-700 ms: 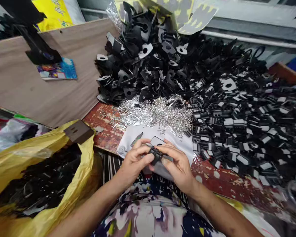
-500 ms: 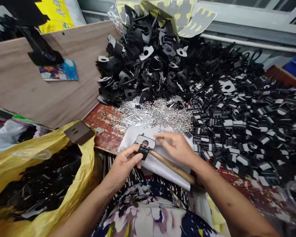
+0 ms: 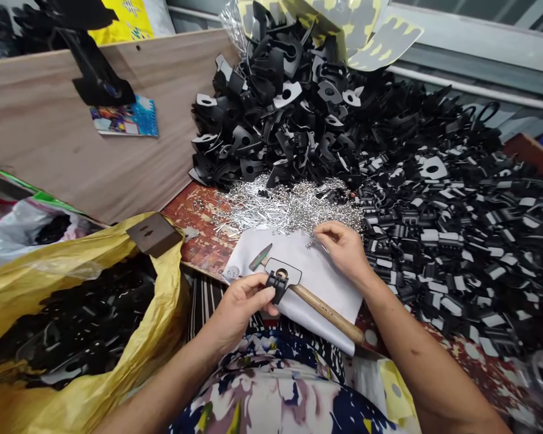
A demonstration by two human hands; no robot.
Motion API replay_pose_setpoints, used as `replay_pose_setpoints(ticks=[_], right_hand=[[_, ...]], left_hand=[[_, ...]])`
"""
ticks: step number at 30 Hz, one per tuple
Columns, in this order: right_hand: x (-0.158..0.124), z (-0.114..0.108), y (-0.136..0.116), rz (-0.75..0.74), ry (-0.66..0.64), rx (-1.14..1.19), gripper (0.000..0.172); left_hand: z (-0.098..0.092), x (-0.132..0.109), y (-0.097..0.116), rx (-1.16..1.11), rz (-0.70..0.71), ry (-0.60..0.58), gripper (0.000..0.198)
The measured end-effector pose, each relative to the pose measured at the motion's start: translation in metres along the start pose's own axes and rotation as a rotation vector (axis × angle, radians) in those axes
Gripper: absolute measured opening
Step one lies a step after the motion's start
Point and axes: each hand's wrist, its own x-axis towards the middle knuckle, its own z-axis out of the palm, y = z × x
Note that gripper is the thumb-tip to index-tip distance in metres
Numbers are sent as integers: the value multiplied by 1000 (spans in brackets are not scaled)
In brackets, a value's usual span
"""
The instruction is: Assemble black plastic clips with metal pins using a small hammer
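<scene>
Held between the thumb and fingers of my left hand (image 3: pixel 248 301) is a black plastic clip (image 3: pixel 278 284), its flat plate with a round hole facing up. Behind and under the clip lies a hammer (image 3: pixel 328 313), wooden handle toward the lower right, pointed head at the upper left, on a white sheet (image 3: pixel 335 286). My right hand (image 3: pixel 344 250) is pinched at the near edge of a heap of thin metal pins (image 3: pixel 280 208). Small silvery bits show at its fingertips, apparently a pin.
Black plastic parts (image 3: pixel 271 114) are piled high at the back, and smaller black pieces (image 3: pixel 434 241) spread over the right side. At left, a yellow sack (image 3: pixel 174 289) holds more black parts, with a brown block (image 3: pixel 156 235) on its rim. A wooden board (image 3: pixel 117 163) stands behind.
My right hand has moved from beside the clip toward the right, to the pins. My left hand has shifted slightly right and nearer with the clip, uncovering the hammer head.
</scene>
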Motion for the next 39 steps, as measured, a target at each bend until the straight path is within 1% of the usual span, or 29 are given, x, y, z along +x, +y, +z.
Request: replay_pose_setpoints(ticks=[2,3,4,5,8,10,12,14,15,16,18,20,23,25,28,30,33,35,37,39], right_hand=[[-6,-6,-3,190,54,303,16],[-11,-7,-9,267,50,430,19],[-18,-7,-16,309,31,523,20],[-26,-5,-25,313,5,577,19],[-55,6,-56,200,-98,574,10],[-74,15,-71,131,-125,519,8],[-89,20,-77,91,-103,469,8],[-97,21,-75,59,-87,424,8],[-98,19,-72,55,-105,398,8],[-96,16,-68,62,-130,364,7],[-85,5,-57,81,-170,224,13],[-65,-7,-44,54,-155,-81,18],[-29,-18,-27,-30,-116,-655,15],[-9,-18,-20,-33,-160,-882,15],[7,-12,-15,-16,-243,-986,18],[9,-8,-15,-20,-265,-1001,21],[6,-5,-13,-66,-278,-1030,22],[3,-7,-12,-106,-275,-1052,23],[1,-11,-10,-120,-255,-1055,23],[-2,-19,-9,-114,-194,-969,21]], left_hand=[[5,3,0,-39,-45,-7,33],[9,5,0,-52,-66,-12,35],[13,7,0,-60,-82,-17,36],[18,9,0,-62,-92,-27,37],[32,16,0,-44,-90,-57,38],[39,19,0,-17,-65,-62,41],[41,20,-2,23,-30,-39,43],[40,20,-5,82,2,-8,41],[38,19,-7,117,13,7,39],[36,18,-8,152,23,22,38],[31,17,-9,211,45,58,38],[27,16,-8,238,65,89,38],[26,15,-4,219,65,79,33],[25,14,-2,193,65,69,30],[24,11,1,154,79,78,30],[22,10,3,111,75,90,32],[19,9,7,26,57,120,31],[17,10,10,-24,60,132,29],[16,10,13,-73,70,115,27],[15,11,16,-126,93,96,27]])
